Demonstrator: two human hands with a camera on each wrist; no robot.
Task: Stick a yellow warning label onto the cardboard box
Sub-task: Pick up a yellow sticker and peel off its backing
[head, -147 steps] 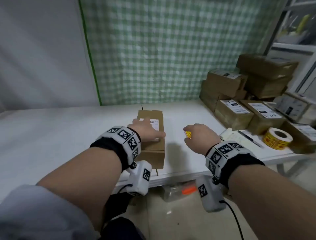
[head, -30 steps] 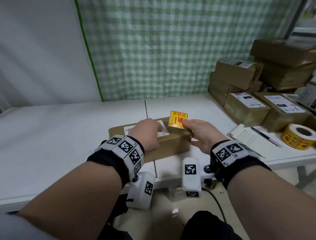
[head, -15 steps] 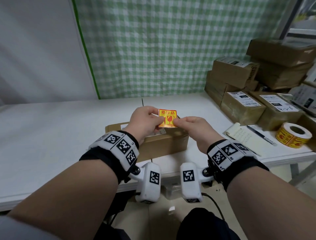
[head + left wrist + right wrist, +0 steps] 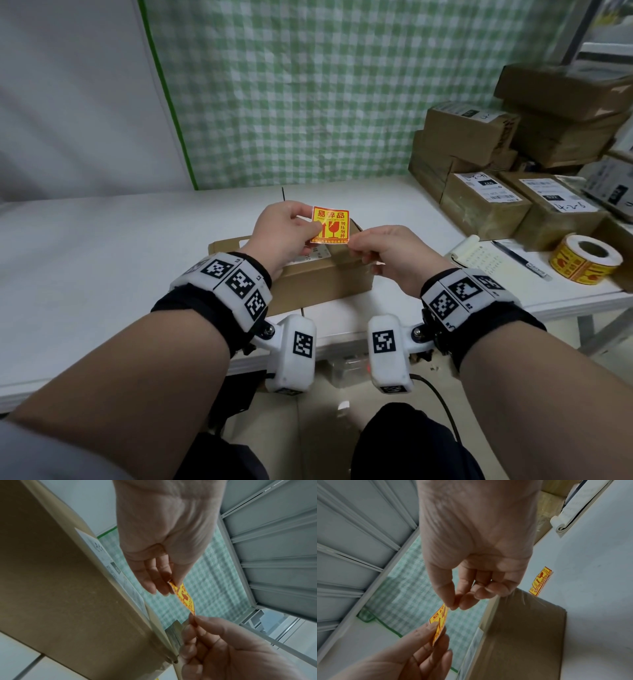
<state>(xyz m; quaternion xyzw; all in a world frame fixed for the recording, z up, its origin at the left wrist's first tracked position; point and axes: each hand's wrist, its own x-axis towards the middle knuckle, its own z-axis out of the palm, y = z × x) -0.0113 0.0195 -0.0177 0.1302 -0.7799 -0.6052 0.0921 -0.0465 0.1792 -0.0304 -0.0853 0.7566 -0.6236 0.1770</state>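
A yellow warning label (image 4: 330, 226) with red print is held upright just above the cardboard box (image 4: 325, 284), apart from it. My left hand (image 4: 313, 228) pinches the label's left edge and my right hand (image 4: 352, 245) pinches its lower right corner. The box lies crosswise near the table's front edge, with a white shipping label on top, partly hidden by my left hand. The left wrist view shows the label (image 4: 184, 597) edge-on between both pinches, beside the box (image 4: 60, 588). In the right wrist view the label (image 4: 439, 620) hangs beside the box (image 4: 522, 635).
A roll of yellow labels (image 4: 585, 262) sits at the table's right edge, next to a notepad (image 4: 479, 255) with a pen (image 4: 520, 260). Stacked cardboard parcels (image 4: 486, 205) fill the back right. Loose yellow labels (image 4: 539, 581) lie on the white table (image 4: 102, 257) beyond the box.
The box now lies crosswise instead of lengthwise. My left hand left the box top and took the label's left edge; both hands now hold the label a little higher.
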